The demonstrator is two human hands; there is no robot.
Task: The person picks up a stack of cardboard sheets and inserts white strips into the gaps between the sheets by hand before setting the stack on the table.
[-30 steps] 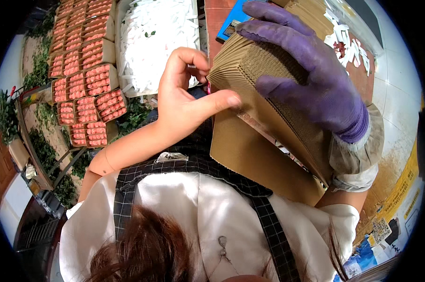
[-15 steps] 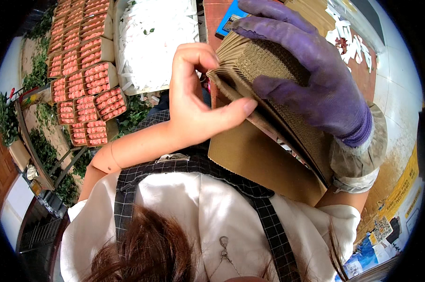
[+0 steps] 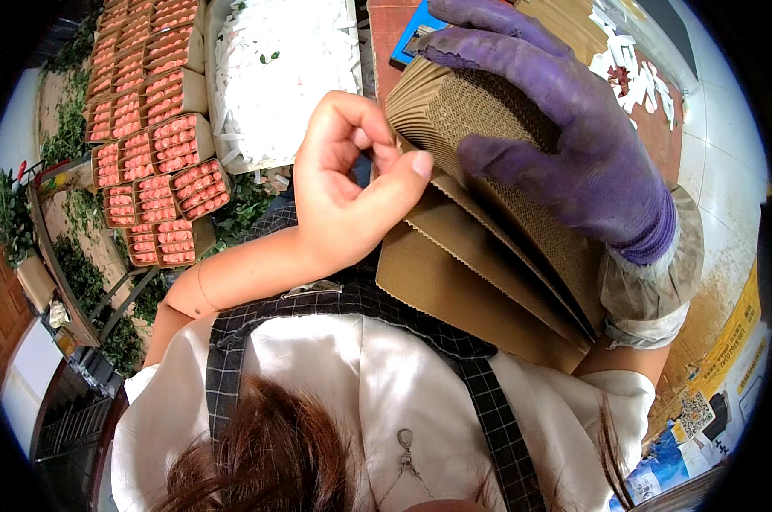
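Note:
My right hand, in a purple glove, is wrapped over a thick stack of brown corrugated cardboard sheets, fingers across the far side and thumb on the near face. The stack stands tilted, its edges fanned at the left end. My bare left hand is at that end, thumb and forefinger pinched at the edge of a cardboard sheet. This sheet angles away from the stack. Closer to my apron, another loose sheet hangs below it. The fingertips' exact grip is partly hidden.
Rows of cardboard boxes filled with pink round items stand at the far left. Beside them is a pale tray heaped with white strips. A blue tool lies on the reddish table beyond the stack. Other white strips lie far right.
My left hand has shifted slightly left and nearer me, its thumb now closed toward the forefinger. Another sheet has swung away from the stack. My right hand stays almost still.

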